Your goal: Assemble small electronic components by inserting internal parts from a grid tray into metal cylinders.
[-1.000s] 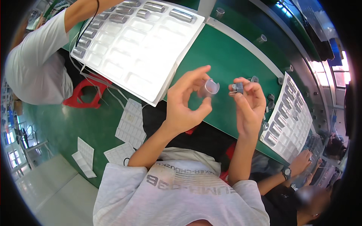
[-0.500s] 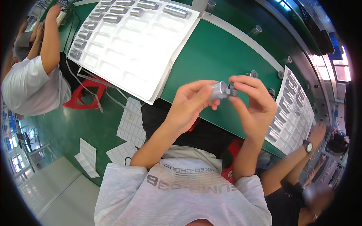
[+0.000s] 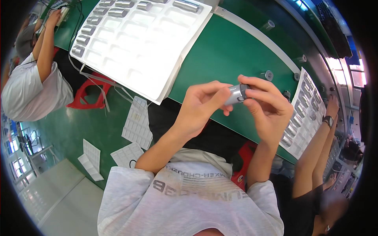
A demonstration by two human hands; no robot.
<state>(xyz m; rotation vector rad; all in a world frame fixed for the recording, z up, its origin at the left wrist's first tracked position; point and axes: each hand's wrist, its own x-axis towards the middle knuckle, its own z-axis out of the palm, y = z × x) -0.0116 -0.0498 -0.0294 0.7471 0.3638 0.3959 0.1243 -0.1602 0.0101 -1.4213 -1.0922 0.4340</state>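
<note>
Over the green work surface, my left hand [image 3: 197, 108] grips a short silver metal cylinder [image 3: 234, 95] between thumb and fingers. My right hand [image 3: 272, 108] pinches a dark grey end piece [image 3: 245, 90] at the cylinder's right end. The two parts meet there and lie in line, tilted up to the right; fingertips partly cover the joint, so how firmly they are seated is hidden. To the upper left lies a white moulded tray [image 3: 130, 70], with silver cylinders [image 3: 117, 12] along its far and left rows and bare pockets nearer me.
Loose silver parts, one a round-ended cylinder [image 3: 269, 75], stand beyond my right hand. A second tray of cylinders [image 3: 289, 135] lies right, near a co-worker's watch-wearing arm [image 3: 321, 135]. Another person sits left by a red stool [image 3: 88, 92]. White trays [image 3: 138, 122] lie on the floor.
The dark end piece, earlier held apart just right of the cylinder's open end, now sits against that end. The right co-worker's arm has reached farther forward.
</note>
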